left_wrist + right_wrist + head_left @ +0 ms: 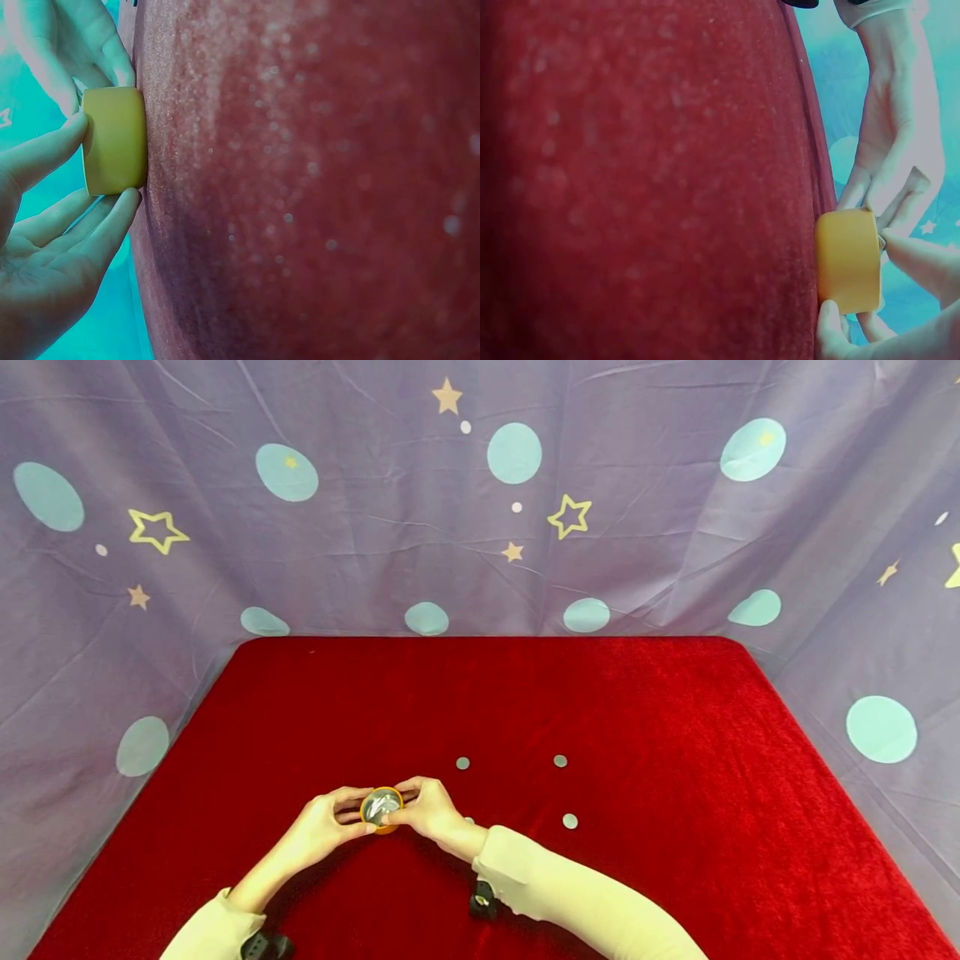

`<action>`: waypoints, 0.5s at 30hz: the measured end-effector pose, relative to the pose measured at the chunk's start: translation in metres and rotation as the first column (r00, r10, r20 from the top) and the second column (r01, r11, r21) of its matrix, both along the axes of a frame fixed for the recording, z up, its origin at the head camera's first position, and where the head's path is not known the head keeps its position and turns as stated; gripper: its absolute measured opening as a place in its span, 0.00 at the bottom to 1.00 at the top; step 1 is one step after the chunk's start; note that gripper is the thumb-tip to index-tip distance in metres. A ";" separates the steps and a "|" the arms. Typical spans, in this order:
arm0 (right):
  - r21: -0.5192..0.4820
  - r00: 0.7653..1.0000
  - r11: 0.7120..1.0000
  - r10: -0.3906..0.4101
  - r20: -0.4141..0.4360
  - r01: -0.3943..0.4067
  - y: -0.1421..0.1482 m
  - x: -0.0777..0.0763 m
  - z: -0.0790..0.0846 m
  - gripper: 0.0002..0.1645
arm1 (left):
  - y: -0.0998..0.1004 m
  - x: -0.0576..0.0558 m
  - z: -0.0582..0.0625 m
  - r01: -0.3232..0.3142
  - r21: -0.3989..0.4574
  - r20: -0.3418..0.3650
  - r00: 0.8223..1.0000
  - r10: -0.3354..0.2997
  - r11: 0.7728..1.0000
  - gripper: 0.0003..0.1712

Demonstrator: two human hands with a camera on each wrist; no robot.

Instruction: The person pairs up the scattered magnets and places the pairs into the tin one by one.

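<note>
A small round orange cup with a shiny silvery inside stands upright on the red cloth, gripped from both sides. My left hand curls round its left side, thumb at the near rim; in the left wrist view the cup's plain yellow wall sits between thumb and fingers. From the right, my right hand holds the cup, its thumb reaching over the rim into the mouth. The right wrist view shows right fingers low on the cup wall and the thumb at its top edge. What lies inside is unclear.
Flat grey discs lie right of the cup: one behind the right hand, one farther right, one nearer, and one partly hidden by the right wrist. A red cloth covers the table; a patterned curtain surrounds it.
</note>
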State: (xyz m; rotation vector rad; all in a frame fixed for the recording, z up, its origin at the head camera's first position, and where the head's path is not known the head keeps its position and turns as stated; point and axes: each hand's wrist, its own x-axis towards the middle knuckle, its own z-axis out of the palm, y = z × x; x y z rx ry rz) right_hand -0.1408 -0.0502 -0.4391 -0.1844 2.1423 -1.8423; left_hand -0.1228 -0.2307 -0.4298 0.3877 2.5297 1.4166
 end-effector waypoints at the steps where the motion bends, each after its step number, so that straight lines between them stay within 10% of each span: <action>1: 0.003 1.000 1.000 -0.007 -0.001 0.007 -0.001 0.000 0.000 0.22 | 0.000 0.000 0.000 0.000 -0.001 0.000 1.000 0.000 1.000 0.31; 8: 0.016 0.995 1.000 0.003 -0.100 -0.002 -0.001 -0.002 -0.008 0.19 | 0.001 0.000 -0.001 -0.010 0.005 -0.002 1.000 0.010 1.000 0.30; 15: 0.010 1.000 1.000 0.025 0.009 -0.025 0.004 -0.005 -0.001 0.19 | 0.001 -0.001 -0.003 -0.004 0.005 0.006 1.000 0.004 1.000 0.30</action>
